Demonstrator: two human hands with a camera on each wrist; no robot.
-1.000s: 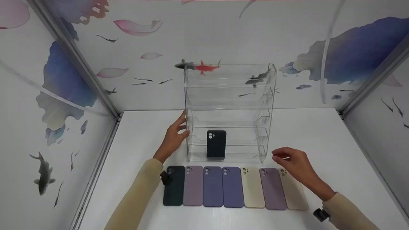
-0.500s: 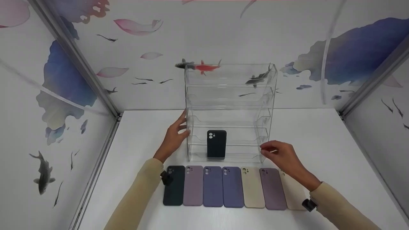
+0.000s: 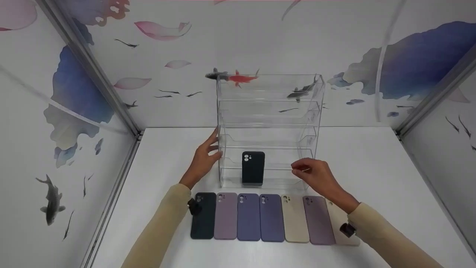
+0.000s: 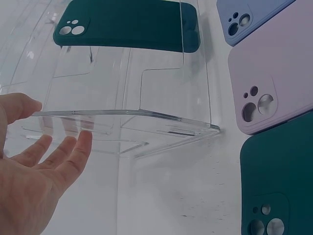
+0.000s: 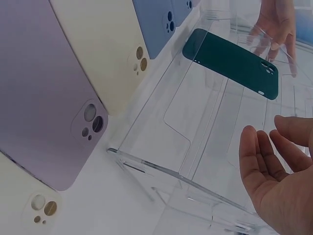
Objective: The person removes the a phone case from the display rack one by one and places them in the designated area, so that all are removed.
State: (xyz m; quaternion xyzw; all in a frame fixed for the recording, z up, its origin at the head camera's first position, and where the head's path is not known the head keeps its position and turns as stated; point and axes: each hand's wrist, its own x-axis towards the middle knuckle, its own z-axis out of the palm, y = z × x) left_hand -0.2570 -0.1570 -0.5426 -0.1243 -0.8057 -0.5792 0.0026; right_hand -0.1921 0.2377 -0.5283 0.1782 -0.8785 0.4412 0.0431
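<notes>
A clear tiered acrylic display rack [image 3: 269, 148] stands near the back wall. A dark green phone case [image 3: 253, 168] leans upright on its lowest tier, left of the middle. My left hand [image 3: 203, 160] holds the rack's left side panel, thumb at the front edge and fingers along the outside; the left wrist view shows this too. Over the lower right tiers hovers my right hand [image 3: 316, 173], fingers loosely bent with thumb near them, nothing in them. Seen from the right wrist, that hand [image 5: 281, 171] is over the rack, apart from the green case [image 5: 232, 63].
In front of the rack lies a row of phone cases: dark green [image 3: 203, 221], pale purple [image 3: 225, 217], two blue-violet ones [image 3: 248, 217], cream [image 3: 296, 219], mauve [image 3: 319, 221] and another cream one [image 3: 344, 230], partly behind my right forearm. Patterned walls enclose the white table [image 3: 167, 149].
My right hand has moved left from beside the rack to in front of its lower right tiers. The left hand keeps its place on the side panel, and the cases have not moved.
</notes>
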